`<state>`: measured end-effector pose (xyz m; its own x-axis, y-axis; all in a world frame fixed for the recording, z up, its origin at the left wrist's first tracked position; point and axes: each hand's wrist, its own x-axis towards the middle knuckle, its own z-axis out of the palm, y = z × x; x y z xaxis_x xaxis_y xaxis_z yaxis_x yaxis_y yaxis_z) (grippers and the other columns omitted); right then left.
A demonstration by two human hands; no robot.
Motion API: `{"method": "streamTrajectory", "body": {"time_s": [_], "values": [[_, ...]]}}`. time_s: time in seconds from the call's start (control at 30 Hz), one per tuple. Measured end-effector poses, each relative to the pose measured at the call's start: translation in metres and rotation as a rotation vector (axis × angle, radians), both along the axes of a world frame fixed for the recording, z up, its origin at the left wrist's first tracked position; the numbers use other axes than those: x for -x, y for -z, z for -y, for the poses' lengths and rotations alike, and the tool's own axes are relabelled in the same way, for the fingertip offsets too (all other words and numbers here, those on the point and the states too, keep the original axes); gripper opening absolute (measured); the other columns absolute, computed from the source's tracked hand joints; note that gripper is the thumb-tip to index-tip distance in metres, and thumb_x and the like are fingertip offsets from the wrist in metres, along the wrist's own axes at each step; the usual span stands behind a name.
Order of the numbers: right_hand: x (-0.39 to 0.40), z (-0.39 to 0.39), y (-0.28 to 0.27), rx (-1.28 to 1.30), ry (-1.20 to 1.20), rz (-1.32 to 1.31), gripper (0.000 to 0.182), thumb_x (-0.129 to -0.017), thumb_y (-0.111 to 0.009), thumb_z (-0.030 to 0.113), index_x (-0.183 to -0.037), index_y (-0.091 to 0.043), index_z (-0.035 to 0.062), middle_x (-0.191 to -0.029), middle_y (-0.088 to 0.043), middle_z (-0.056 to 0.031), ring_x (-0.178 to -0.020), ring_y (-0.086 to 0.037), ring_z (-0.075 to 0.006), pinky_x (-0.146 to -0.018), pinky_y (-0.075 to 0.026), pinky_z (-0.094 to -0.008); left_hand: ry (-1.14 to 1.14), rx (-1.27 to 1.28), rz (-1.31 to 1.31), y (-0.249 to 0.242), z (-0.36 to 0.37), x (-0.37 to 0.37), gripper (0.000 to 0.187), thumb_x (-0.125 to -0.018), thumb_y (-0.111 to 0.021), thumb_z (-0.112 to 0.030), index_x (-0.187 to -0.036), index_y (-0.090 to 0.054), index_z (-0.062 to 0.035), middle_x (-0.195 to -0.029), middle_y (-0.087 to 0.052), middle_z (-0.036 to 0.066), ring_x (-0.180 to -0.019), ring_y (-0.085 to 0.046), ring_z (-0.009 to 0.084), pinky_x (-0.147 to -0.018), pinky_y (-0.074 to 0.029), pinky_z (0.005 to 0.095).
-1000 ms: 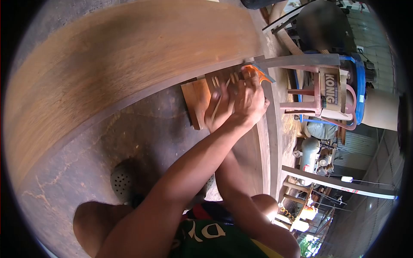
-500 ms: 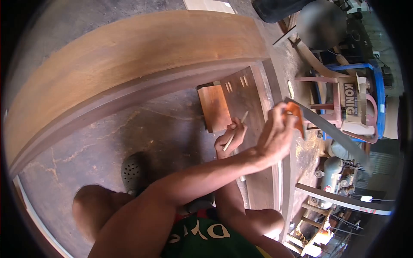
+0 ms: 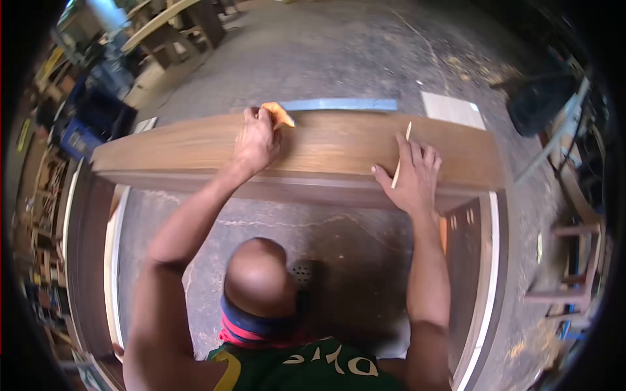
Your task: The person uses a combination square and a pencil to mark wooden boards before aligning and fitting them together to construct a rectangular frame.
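My left hand (image 3: 256,142) is closed around the orange handle (image 3: 279,116) of a handsaw, above the far wooden board. The saw's blade (image 3: 342,104) stretches to the right along the board's far edge, looking bluish in the light. My right hand (image 3: 415,176) rests on the near edge of the same board (image 3: 332,140), thumb and fingers spread. A pale pencil (image 3: 400,156) is tucked between its fingers, tip pointing away from me. Both hands are well apart, the board running between them.
The board is the far side of a large wooden frame, with side panels at left (image 3: 91,260) and right (image 3: 486,260). An orange-brown wood block (image 3: 443,234) shows partly behind my right arm. A pale tile-like piece (image 3: 453,109) lies on the floor beyond; a pink chair (image 3: 574,260) stands right.
My view has swung left to face the board. The left hand has carried the handsaw from the right side to the board; the right hand, still with the pencil, has come onto it.
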<state>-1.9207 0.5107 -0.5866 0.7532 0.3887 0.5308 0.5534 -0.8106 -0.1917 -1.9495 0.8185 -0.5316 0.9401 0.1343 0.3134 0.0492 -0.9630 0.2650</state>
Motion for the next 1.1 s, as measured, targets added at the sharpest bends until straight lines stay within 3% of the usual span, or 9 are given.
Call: {"method": "streamTrajectory", "body": {"time_s": [0.07, 0.13, 0.4, 0.5, 0.57, 0.73, 0.8, 0.97, 1.1], "values": [[-0.01, -0.015, -0.003, 0.053, -0.061, -0.007, 0.077, -0.08, -0.07, 0.05, -0.138, -0.047, 0.0037, -0.129, -0.053, -0.018, -0.119, -0.042, -0.0377, -0.105, -0.03, -0.0511, -0.237, -0.03, -0.111, 0.022, -0.047, 0.023, 0.047, -0.086, -0.066, -0.017, -0.12, -0.042, 0.0033, -0.121, -0.046, 0.031, -0.099, -0.061, 0.0423, -0.081, -0.053, 0.0487], [-0.017, -0.035, -0.008, 0.125, -0.121, -0.119, 0.088, -0.075, -0.071, 0.059, -0.138, -0.048, 0.0029, -0.138, -0.047, -0.0182, -0.125, -0.04, -0.0372, -0.108, -0.027, -0.0542, -0.289, -0.018, -0.177, 0.03, -0.071, 0.027, 0.055, -0.09, -0.065, -0.033, -0.122, -0.04, 0.0043, -0.126, -0.043, 0.032, -0.093, -0.065, 0.0429, -0.079, -0.055, 0.0494], [-0.021, -0.049, -0.012, 0.158, -0.245, -0.207, 0.096, -0.064, -0.083, 0.047, -0.141, -0.045, 0.0067, -0.145, -0.038, -0.0191, -0.13, -0.035, -0.0381, -0.11, -0.025, -0.0538, -0.385, -0.019, -0.205, 0.034, -0.068, 0.024, 0.048, -0.089, -0.064, -0.031, -0.119, -0.053, 0.005, -0.133, -0.044, 0.027, -0.119, -0.05, 0.0431, -0.099, -0.046, 0.0481], [-0.026, -0.046, -0.017, 0.203, -0.297, -0.253, 0.101, -0.057, -0.087, 0.042, -0.142, -0.045, 0.0095, -0.147, -0.034, -0.0198, -0.133, -0.032, -0.0396, -0.112, -0.023, -0.0556, -0.326, -0.181, -0.234, 0.037, -0.073, 0.021, 0.045, -0.089, -0.064, -0.028, -0.12, -0.054, 0.0039, -0.129, -0.048, 0.027, -0.122, -0.046, 0.0425, -0.102, -0.042, 0.0483], [-0.029, -0.038, -0.016, 0.222, -0.301, -0.28, 0.103, -0.054, -0.089, 0.04, -0.142, -0.045, 0.0114, -0.148, -0.032, -0.02, -0.134, -0.03, -0.0407, -0.113, -0.022, -0.0565, -0.342, -0.085, -0.078, 0.047, -0.075, 0.021, 0.042, -0.087, -0.065, -0.029, -0.112, -0.059, 0.0043, -0.123, -0.054, 0.025, -0.118, -0.047, 0.0416, -0.102, -0.04, 0.0476], [-0.034, -0.046, -0.027, 0.203, -0.35, -0.301, 0.091, -0.061, -0.085, 0.041, -0.141, -0.047, 0.0189, -0.148, -0.03, -0.0205, -0.134, -0.031, -0.0419, -0.114, -0.021, -0.06, -0.228, -0.041, -0.192, 0.02, -0.075, 0.043, 0.049, -0.082, -0.071, -0.029, -0.121, -0.056, -0.0045, -0.141, -0.036, 0.029, -0.131, -0.036, 0.0468, -0.109, -0.036, 0.0506], [-0.031, -0.04, -0.029, 0.162, -0.4, -0.289, 0.086, -0.065, -0.083, 0.038, -0.142, -0.046, 0.0231, -0.148, -0.03, -0.0215, -0.132, -0.033, -0.0435, -0.112, -0.025, -0.0604, -0.242, 0.065, -0.182, 0.002, -0.069, 0.067, 0.054, -0.08, -0.073, -0.028, -0.125, -0.053, -0.0071, -0.144, -0.031, 0.029, -0.133, -0.033, 0.048, -0.111, -0.033, 0.0519], [0.02, -0.03, -0.082, 0.125, -0.203, -0.435, 0.088, -0.069, -0.078, 0.021, -0.147, -0.037, 0.0122, -0.15, -0.027, -0.0254, -0.132, -0.033, -0.0488, -0.109, -0.03, -0.0585, -0.421, 0.13, -0.237, -0.048, -0.069, 0.19, 0.066, -0.073, -0.078, -0.025, -0.128, -0.048, -0.003, -0.145, -0.025, 0.035, -0.134, -0.029, 0.0517, -0.112, -0.03, 0.0559], [0.11, -0.006, -0.155, 0.115, 0.036, -0.63, 0.088, -0.069, -0.074, 0.017, -0.147, -0.035, 0.0076, -0.145, -0.033, -0.0289, -0.13, -0.037, -0.0484, -0.109, -0.032, -0.0563, -0.675, 0.317, -0.648, -0.103, -0.045, 0.35, 0.065, -0.075, -0.077, -0.035, -0.129, -0.055, -0.0052, -0.145, -0.028, 0.034, -0.135, -0.031, 0.0501, -0.11, -0.033, 0.0535]]}}
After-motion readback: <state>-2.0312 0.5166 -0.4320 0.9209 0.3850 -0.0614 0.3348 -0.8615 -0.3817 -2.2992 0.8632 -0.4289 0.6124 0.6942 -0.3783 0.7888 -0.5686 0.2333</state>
